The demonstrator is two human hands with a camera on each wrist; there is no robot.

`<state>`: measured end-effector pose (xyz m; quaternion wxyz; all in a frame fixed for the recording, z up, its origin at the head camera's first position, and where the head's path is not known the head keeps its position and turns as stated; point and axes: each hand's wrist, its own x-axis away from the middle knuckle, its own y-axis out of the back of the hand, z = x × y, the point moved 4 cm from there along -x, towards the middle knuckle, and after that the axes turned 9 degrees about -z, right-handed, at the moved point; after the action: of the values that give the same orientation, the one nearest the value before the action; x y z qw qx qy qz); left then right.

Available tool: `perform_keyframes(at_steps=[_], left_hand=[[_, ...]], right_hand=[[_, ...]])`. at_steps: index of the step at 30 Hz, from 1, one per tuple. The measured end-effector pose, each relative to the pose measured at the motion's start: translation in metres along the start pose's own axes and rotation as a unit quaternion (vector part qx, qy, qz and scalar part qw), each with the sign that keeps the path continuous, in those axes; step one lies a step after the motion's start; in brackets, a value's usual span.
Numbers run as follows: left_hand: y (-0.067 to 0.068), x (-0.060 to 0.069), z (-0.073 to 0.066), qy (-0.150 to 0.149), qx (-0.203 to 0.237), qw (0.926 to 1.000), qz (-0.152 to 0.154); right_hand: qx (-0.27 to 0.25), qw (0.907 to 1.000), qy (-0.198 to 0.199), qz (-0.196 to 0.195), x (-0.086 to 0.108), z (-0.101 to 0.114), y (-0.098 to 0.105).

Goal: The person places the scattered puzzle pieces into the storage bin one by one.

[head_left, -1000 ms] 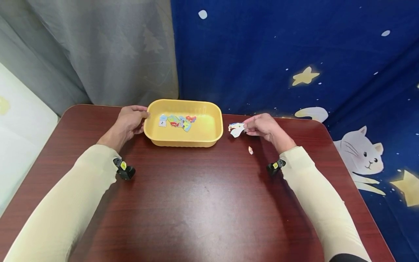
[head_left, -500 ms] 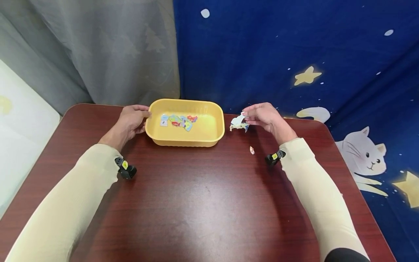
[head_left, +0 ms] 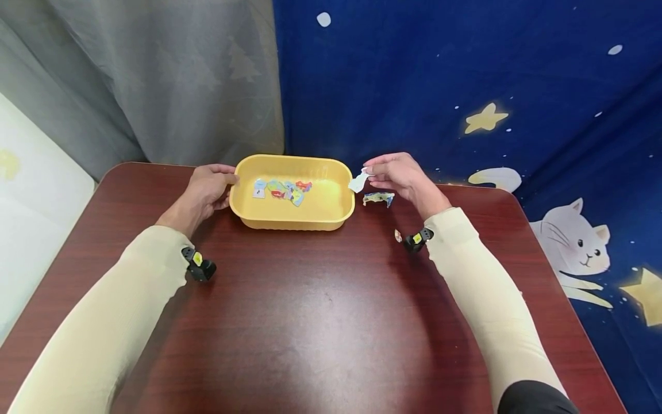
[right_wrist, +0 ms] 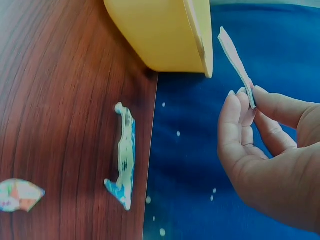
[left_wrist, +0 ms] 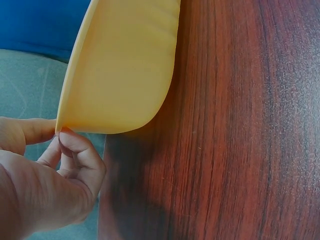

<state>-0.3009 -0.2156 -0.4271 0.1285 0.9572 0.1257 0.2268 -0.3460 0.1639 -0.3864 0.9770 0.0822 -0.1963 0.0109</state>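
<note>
My left hand [head_left: 207, 190] pinches the rim of a yellow plastic basin [head_left: 289, 225] at its left end; the left wrist view shows thumb and fingertips meeting on the rim [left_wrist: 75, 65]. Between the thumb and fingers of my right hand [head_left: 400, 175] is a thin, irregular puzzle piece [head_left: 358, 181], its white side up. It is raised at the basin's right rim, and the right wrist view shows the piece [right_wrist: 235, 62] nearly edge-on. Several coloured, map-like puzzle pieces [head_left: 277, 190] lie inside the basin, towards its left.
A long, patterned puzzle piece [head_left: 378, 198] lies on the dark red-brown table [head_left: 310, 316], right of the basin. A small orange-and-white piece [head_left: 397, 236] lies nearer me, beside the right wrist camera [head_left: 415, 240]. Grey and blue curtains [head_left: 372, 80] hang behind the table's far edge.
My right hand has lifted the white-backed puzzle piece off the long patterned one and carried it left to the basin's rim. My left hand keeps its grip on the basin.
</note>
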Motion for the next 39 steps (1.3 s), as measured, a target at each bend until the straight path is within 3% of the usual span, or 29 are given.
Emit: perform_keyframes(at_steps=[10, 16, 25, 32, 39], left_hand=[[-0.001, 0.0, -0.001, -0.005, 0.002, 1.0, -0.002], [-0.001, -0.001, -0.001, -0.008, 0.0, 1.0, -0.003], [-0.001, -0.001, -0.001, -0.006, 0.004, 1.0, -0.007], [-0.001, 0.0, 0.0, -0.008, 0.002, 0.9999, -0.005], [0.0, 0.0, 0.0, -0.01, 0.005, 0.9999, -0.003]], right_hand=[[0.008, 0.9999, 0.004, 0.011, -0.006, 0.002, -0.027], [0.058, 0.9981, 0.021, 0.002, -0.007, 0.004, -0.041], [0.137, 0.9896, 0.042, -0.015, -0.005, 0.01, -0.068], [0.171, 0.9842, 0.046, -0.002, -0.006, 0.009, -0.087], [0.235, 0.9694, 0.072, -0.005, -0.009, 0.007, -0.099]])
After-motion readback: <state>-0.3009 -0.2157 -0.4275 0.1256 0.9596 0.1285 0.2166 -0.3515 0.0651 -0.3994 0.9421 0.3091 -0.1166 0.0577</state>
